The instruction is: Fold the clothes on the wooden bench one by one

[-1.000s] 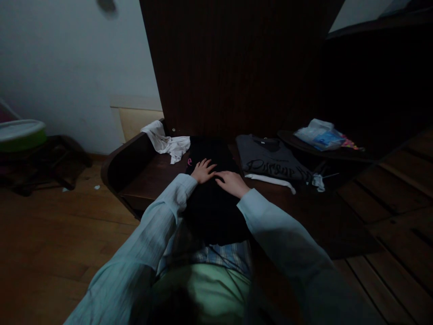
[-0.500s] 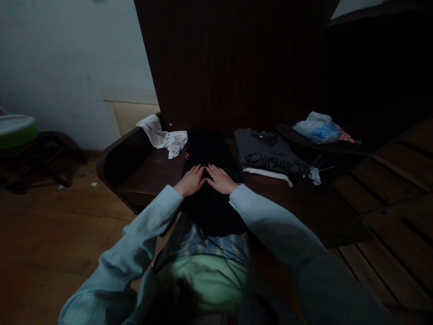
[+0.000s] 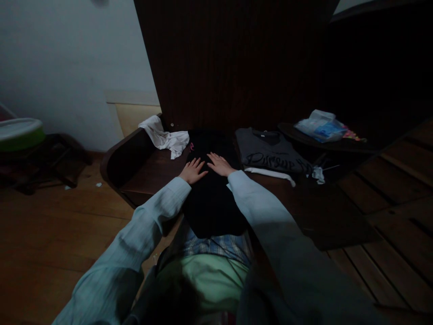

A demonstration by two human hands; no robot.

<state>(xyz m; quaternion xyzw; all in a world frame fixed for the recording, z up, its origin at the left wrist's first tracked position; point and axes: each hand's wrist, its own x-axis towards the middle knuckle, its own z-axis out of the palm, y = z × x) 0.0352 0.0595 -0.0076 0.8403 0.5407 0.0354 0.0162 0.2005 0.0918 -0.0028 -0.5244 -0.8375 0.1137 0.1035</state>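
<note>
A black garment with a small pink mark lies spread along the dark wooden surface in front of me. My left hand rests flat on its upper left part, fingers stretched out. My right hand lies flat beside it on the same garment, fingers apart and pointing left. Both hands press on the cloth and hold nothing. Below the black garment, a plaid cloth and a light green one show near my body.
A folded grey T-shirt with lettering lies to the right, a white strip at its near edge. White crumpled cloth sits at the back left. A plastic bag rests on a dark shelf. A green-rimmed basin stands far left.
Both hands have slid a little further up the black garment, away from me, and stay flat on it. The view has shifted slightly.
</note>
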